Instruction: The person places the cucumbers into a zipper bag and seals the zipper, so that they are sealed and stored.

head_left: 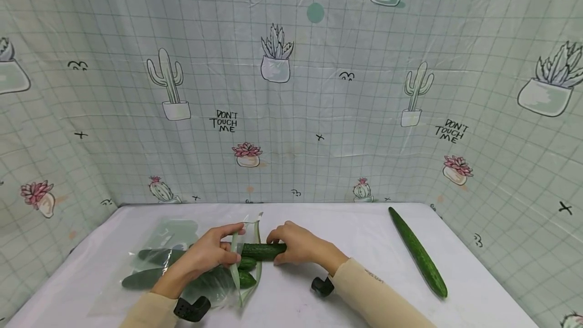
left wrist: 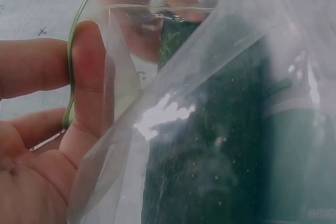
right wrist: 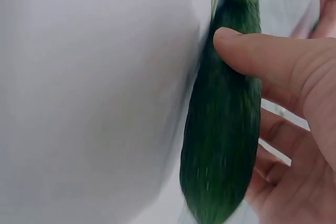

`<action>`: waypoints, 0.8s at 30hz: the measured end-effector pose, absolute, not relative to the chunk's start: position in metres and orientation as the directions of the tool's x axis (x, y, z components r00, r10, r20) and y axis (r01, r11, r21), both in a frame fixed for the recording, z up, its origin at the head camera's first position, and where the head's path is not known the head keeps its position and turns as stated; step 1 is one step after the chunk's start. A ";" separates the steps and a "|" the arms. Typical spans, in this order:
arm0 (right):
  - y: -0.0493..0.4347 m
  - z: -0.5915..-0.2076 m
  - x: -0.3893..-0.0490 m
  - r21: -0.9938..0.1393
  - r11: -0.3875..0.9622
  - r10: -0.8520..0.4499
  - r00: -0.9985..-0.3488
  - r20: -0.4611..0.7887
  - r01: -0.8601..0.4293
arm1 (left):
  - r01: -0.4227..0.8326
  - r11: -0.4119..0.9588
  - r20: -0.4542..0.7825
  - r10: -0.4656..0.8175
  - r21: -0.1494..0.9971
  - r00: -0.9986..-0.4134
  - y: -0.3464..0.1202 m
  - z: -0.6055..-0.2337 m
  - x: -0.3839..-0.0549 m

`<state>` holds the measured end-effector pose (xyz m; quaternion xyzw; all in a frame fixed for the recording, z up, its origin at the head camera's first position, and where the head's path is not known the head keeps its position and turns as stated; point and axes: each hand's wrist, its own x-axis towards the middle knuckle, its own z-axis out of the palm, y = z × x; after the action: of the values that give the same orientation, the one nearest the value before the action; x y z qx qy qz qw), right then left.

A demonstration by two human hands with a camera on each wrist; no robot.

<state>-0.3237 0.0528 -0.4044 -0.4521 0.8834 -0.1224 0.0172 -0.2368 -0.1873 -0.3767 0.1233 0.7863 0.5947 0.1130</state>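
A clear plastic zip bag (head_left: 218, 292) with a green-edged mouth lies on the table, its mouth facing right. My left hand (head_left: 207, 252) pinches the edge of that mouth; in the left wrist view its fingers (left wrist: 88, 59) are on the green strip. Inside the bag lie two cucumbers (head_left: 146, 278), their near ends at the opening. With thumb and fingers my right hand (head_left: 300, 244) grips another cucumber (head_left: 264, 251), whose left end is within the bag's mouth. The right wrist view shows the thumb across the cucumber (right wrist: 223, 129). How far it reaches inside is partly hidden by the left hand.
One more cucumber (head_left: 419, 252) lies slantwise on the right side of the white table (head_left: 355, 237). A grid-patterned curtain (head_left: 300, 100) with cactus prints hangs behind the table and along both sides.
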 end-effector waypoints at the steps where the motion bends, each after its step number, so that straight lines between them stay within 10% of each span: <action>1: 0.057 -0.404 -0.324 -0.225 0.570 -0.796 -0.599 0.085 -0.790 | 0.059 0.262 -0.031 0.328 0.963 -0.944 -0.187 -0.377 -0.237; 24: 0.086 -0.404 -0.320 -0.215 0.629 -0.757 -0.651 0.049 -0.747 | 0.062 0.282 -0.036 0.330 0.957 -0.943 -0.187 -0.378 -0.237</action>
<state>-0.3195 0.0858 -0.4040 -0.4169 0.9021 -0.1088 0.0229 -0.2372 -0.1873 -0.3784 0.1238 0.7926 0.5861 0.1141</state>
